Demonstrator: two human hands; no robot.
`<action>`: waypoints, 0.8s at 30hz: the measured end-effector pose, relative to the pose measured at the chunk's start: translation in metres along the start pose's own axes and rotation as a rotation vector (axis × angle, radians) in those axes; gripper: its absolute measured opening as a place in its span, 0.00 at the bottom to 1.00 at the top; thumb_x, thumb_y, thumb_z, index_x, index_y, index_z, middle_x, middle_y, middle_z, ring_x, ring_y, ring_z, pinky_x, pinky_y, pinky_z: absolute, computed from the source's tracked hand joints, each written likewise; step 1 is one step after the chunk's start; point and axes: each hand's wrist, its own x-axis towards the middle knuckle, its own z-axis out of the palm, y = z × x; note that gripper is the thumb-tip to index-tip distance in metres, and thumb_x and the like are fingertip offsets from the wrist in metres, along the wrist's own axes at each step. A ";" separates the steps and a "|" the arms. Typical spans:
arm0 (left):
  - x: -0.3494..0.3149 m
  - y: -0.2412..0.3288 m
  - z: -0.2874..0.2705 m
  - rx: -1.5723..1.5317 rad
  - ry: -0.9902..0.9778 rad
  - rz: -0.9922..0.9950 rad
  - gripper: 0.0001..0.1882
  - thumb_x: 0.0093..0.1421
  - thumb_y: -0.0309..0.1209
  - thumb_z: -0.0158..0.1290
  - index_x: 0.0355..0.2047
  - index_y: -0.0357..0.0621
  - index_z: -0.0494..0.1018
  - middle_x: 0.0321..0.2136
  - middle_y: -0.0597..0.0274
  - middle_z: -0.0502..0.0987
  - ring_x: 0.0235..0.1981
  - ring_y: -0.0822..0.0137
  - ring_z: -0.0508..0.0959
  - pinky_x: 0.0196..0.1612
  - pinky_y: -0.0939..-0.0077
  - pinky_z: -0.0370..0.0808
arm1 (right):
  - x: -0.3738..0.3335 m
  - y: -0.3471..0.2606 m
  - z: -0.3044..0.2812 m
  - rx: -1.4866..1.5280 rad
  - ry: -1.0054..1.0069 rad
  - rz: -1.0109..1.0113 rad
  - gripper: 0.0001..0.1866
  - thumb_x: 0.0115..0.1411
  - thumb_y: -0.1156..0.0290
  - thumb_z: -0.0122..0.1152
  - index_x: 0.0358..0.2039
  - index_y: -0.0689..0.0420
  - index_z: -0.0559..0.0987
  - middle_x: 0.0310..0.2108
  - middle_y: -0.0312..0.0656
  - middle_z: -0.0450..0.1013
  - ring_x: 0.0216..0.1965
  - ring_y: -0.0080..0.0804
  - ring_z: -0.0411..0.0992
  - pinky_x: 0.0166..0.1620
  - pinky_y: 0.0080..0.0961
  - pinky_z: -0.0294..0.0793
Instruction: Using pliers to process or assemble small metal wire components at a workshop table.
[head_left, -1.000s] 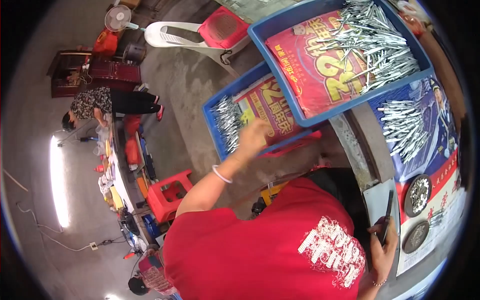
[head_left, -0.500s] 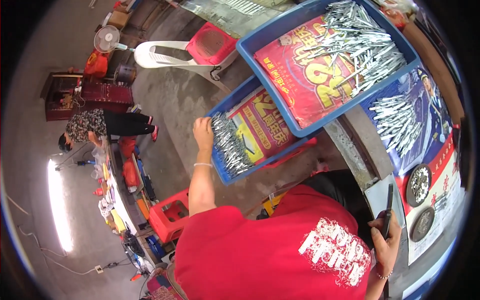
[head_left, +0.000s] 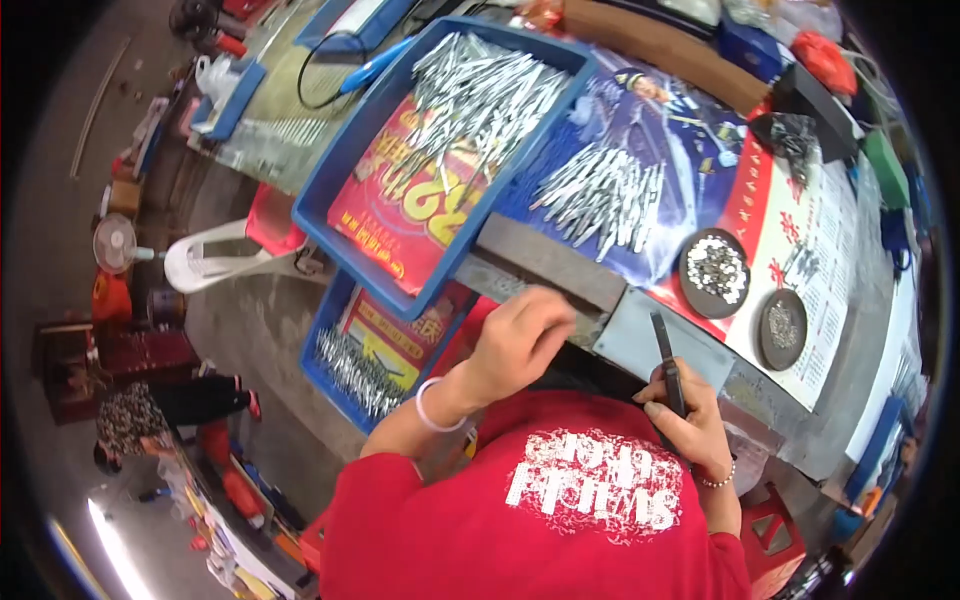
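Observation:
My left hand (head_left: 520, 342) is raised in front of the bench edge, slightly blurred. Its fingers are loosely bent, the thumb is apart from them, and nothing shows between. My right hand (head_left: 692, 415) grips a slim, flat dark tool (head_left: 668, 362), its tip pointing up over a grey metal plate (head_left: 655, 338) at the bench edge. Beyond it a pile of thin silver metal pieces (head_left: 605, 195) lies on a blue poster. Two round dark dishes hold small parts: one dish (head_left: 690, 290) with shiny bits, the other dish (head_left: 768, 350) with finer grey ones.
A large blue tray (head_left: 318, 205) of silver pieces overlaps the bench. Below it sits a second blue tray (head_left: 325, 385) with more pieces. A white-and-red chair (head_left: 210, 265), a red stool (head_left: 775, 540) and a wooden strip (head_left: 665, 50) stand about. Another person (head_left: 140, 415) bends over a far-left table.
My left hand has left the rim of the lower tray and come to the bench front. The view has turned toward the bench. My right hand still grips the dark tool.

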 end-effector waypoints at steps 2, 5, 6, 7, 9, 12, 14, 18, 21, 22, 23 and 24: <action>0.042 0.001 0.022 -0.075 -0.062 -0.013 0.07 0.53 0.18 0.57 0.32 0.37 0.72 0.30 0.53 0.75 0.30 0.56 0.76 0.34 0.68 0.73 | -0.017 0.004 -0.005 0.017 0.091 0.008 0.11 0.47 0.70 0.60 0.29 0.64 0.80 0.29 0.40 0.67 0.32 0.31 0.67 0.38 0.26 0.65; 0.095 -0.017 0.062 0.009 -0.097 0.036 0.04 0.54 0.23 0.57 0.31 0.37 0.74 0.31 0.52 0.73 0.33 0.54 0.75 0.36 0.64 0.72 | -0.041 0.014 -0.012 0.046 0.215 0.021 0.11 0.47 0.69 0.60 0.29 0.64 0.80 0.30 0.40 0.68 0.33 0.31 0.67 0.39 0.26 0.65; 0.111 -0.025 0.075 0.106 -0.087 0.062 0.05 0.55 0.27 0.57 0.31 0.38 0.76 0.31 0.52 0.72 0.35 0.52 0.74 0.38 0.61 0.71 | -0.049 0.017 -0.014 0.074 0.271 0.046 0.12 0.47 0.69 0.60 0.28 0.64 0.80 0.30 0.40 0.68 0.33 0.31 0.67 0.39 0.26 0.65; 0.127 -0.034 0.089 0.247 -0.102 0.034 0.06 0.54 0.29 0.57 0.30 0.39 0.77 0.33 0.52 0.72 0.38 0.52 0.73 0.41 0.59 0.70 | -0.055 0.021 -0.016 0.064 0.307 0.062 0.12 0.47 0.68 0.60 0.28 0.64 0.80 0.31 0.39 0.68 0.34 0.30 0.67 0.39 0.26 0.65; 0.156 -0.047 0.112 0.386 -0.116 0.021 0.07 0.54 0.30 0.57 0.29 0.40 0.79 0.35 0.53 0.72 0.42 0.52 0.72 0.44 0.57 0.69 | -0.066 0.027 -0.018 0.084 0.349 0.066 0.12 0.47 0.69 0.60 0.28 0.64 0.80 0.31 0.39 0.68 0.34 0.30 0.67 0.40 0.26 0.65; 0.190 -0.063 0.136 0.767 -0.212 -0.060 0.09 0.53 0.31 0.55 0.30 0.41 0.81 0.39 0.53 0.73 0.47 0.52 0.71 0.47 0.52 0.66 | -0.073 0.033 -0.021 0.114 0.400 0.060 0.12 0.48 0.69 0.60 0.29 0.65 0.81 0.30 0.39 0.68 0.34 0.29 0.67 0.40 0.25 0.65; 0.204 -0.073 0.147 0.888 -0.322 -0.125 0.10 0.52 0.31 0.54 0.30 0.41 0.82 0.42 0.51 0.74 0.49 0.52 0.69 0.49 0.49 0.64 | -0.073 0.033 -0.023 0.118 0.383 0.072 0.11 0.48 0.69 0.60 0.29 0.65 0.80 0.29 0.39 0.68 0.33 0.29 0.67 0.39 0.24 0.65; 0.213 -0.079 0.163 0.842 -0.491 -0.174 0.12 0.51 0.30 0.53 0.34 0.40 0.81 0.46 0.45 0.74 0.51 0.48 0.70 0.51 0.46 0.64 | -0.071 0.032 -0.029 0.076 0.308 0.048 0.09 0.48 0.73 0.60 0.29 0.64 0.80 0.30 0.40 0.69 0.33 0.30 0.69 0.38 0.25 0.66; 0.207 -0.075 0.170 0.790 -0.514 -0.168 0.14 0.51 0.30 0.51 0.35 0.38 0.80 0.44 0.44 0.75 0.50 0.45 0.71 0.51 0.43 0.65 | -0.066 0.034 -0.030 0.064 0.300 0.012 0.09 0.48 0.74 0.60 0.30 0.64 0.80 0.30 0.40 0.69 0.32 0.31 0.69 0.37 0.25 0.66; 0.205 -0.074 0.170 0.775 -0.512 -0.169 0.14 0.52 0.32 0.51 0.34 0.38 0.80 0.43 0.43 0.75 0.50 0.44 0.71 0.50 0.43 0.66 | -0.064 0.034 -0.030 0.042 0.285 0.011 0.09 0.48 0.74 0.60 0.30 0.64 0.80 0.30 0.40 0.69 0.32 0.31 0.69 0.37 0.25 0.66; 0.204 -0.074 0.171 0.776 -0.519 -0.166 0.14 0.52 0.32 0.51 0.34 0.38 0.80 0.43 0.43 0.75 0.50 0.44 0.71 0.50 0.43 0.66 | -0.063 0.034 -0.030 0.047 0.289 0.014 0.09 0.48 0.74 0.60 0.30 0.64 0.80 0.30 0.40 0.69 0.32 0.31 0.69 0.37 0.25 0.66; 0.203 -0.074 0.171 0.709 -0.466 -0.123 0.12 0.52 0.32 0.51 0.31 0.37 0.78 0.40 0.43 0.76 0.47 0.44 0.73 0.47 0.45 0.68 | -0.062 0.032 -0.030 0.044 0.286 0.016 0.08 0.48 0.74 0.60 0.30 0.64 0.80 0.30 0.40 0.69 0.32 0.31 0.69 0.36 0.25 0.66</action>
